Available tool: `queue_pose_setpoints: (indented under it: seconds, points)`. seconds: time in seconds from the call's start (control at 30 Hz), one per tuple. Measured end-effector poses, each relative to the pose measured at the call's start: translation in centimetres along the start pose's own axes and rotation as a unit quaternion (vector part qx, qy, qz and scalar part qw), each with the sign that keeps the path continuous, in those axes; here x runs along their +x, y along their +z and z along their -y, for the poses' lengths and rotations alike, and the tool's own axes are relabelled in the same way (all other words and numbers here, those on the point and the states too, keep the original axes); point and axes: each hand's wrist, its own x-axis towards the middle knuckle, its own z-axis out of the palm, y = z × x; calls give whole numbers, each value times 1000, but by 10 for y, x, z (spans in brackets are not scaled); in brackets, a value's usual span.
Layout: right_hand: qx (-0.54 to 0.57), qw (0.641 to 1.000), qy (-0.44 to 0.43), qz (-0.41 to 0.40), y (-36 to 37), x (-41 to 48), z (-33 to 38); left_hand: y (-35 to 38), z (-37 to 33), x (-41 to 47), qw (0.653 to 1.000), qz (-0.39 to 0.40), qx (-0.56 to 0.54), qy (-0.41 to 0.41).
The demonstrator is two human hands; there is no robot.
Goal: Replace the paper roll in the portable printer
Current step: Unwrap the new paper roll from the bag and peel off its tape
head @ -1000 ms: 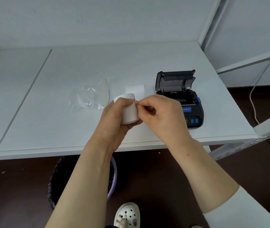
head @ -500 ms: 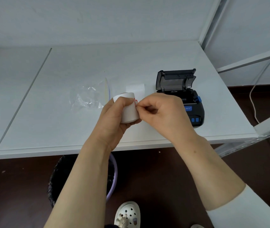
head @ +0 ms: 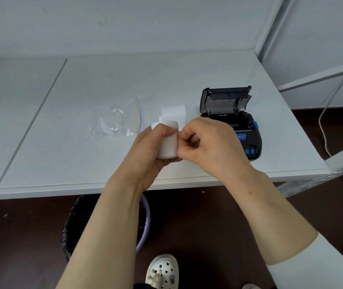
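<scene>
- The white table [head: 104, 84] fills the upper half of the view, and a white metal frame [head: 312, 76] stands at its right end.
- A black bin [head: 76, 222] with a purple rim sits on the dark floor under the table's near edge, and a white perforated shoe [head: 162, 272] shows at the bottom.
- The black printer [head: 247, 140] with blue buttons sits on the table at the right, its lid [head: 225, 101] tipped up and open; the right hand hides part of its near left side.
- The left hand [head: 145, 151] is wrapped around a white paper roll [head: 167, 144], held upright above the table's near edge, left of the printer.
- The right hand [head: 210, 144] is curled, its thumb and forefinger pinched at the roll's upper right edge, where a small red mark shows.
- A crumpled clear plastic bag [head: 114, 122] lies on the table behind the left hand.
- A loose piece of white paper [head: 173, 111] lies on the table just behind the roll, between the bag and the printer.
</scene>
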Motion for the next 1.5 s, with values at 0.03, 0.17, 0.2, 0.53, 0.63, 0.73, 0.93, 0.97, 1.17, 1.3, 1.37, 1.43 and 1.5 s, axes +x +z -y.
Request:
queue_pose_setpoints:
  seconds: [0.03, 0.17, 0.2, 0.53, 0.63, 0.73, 0.93, 0.97, 1.17, 1.3, 1.37, 1.43, 1.5]
  points:
    - [-4, 1000, -1, -8, 1, 0, 0, 1, -1, 0, 1000, 1, -2, 0]
    - [0, 1000, -5, -22, 0, 1, 2, 3, -4, -2, 1000, 5, -22, -1]
    - [6, 1000, -3, -27, 0, 1, 2, 4, -5, -3, 999, 7, -33, -3]
    - [248, 962, 113, 10, -8, 7, 0, -4, -12, -6, 996, 18, -83, -9]
    - [252, 964, 84, -8, -7, 8, -2, -7, -13, -7, 997, 31, -74, -17]
    - [263, 964, 41, -21, -4, 8, -4, -8, -13, -7, 998, 46, -36, -11]
    - [257, 964, 30, -56, -1, 9, -8, -7, -11, -7, 999, 46, -4, -5]
    - [250, 966, 28, -63, 0, 9, -8, -7, -11, -6, 999, 41, 0, -6]
    - [242, 968, 34, -56, 0, 7, -6, -8, -12, -6, 999, 29, 23, 2]
    - [241, 968, 44, -42, 0, 7, -4, -8, -11, -6, 999, 21, 34, 3]
    - [242, 968, 51, -31, 1, 7, -4, -8, -10, -7, 999, 18, 40, 6]
    - [249, 966, 64, -21, 2, 8, -5, -9, -10, -6, 999, 15, 43, 8]
    - [246, 967, 71, -9, 2, 9, -6, -10, -9, -6, 999, 12, 47, 8]
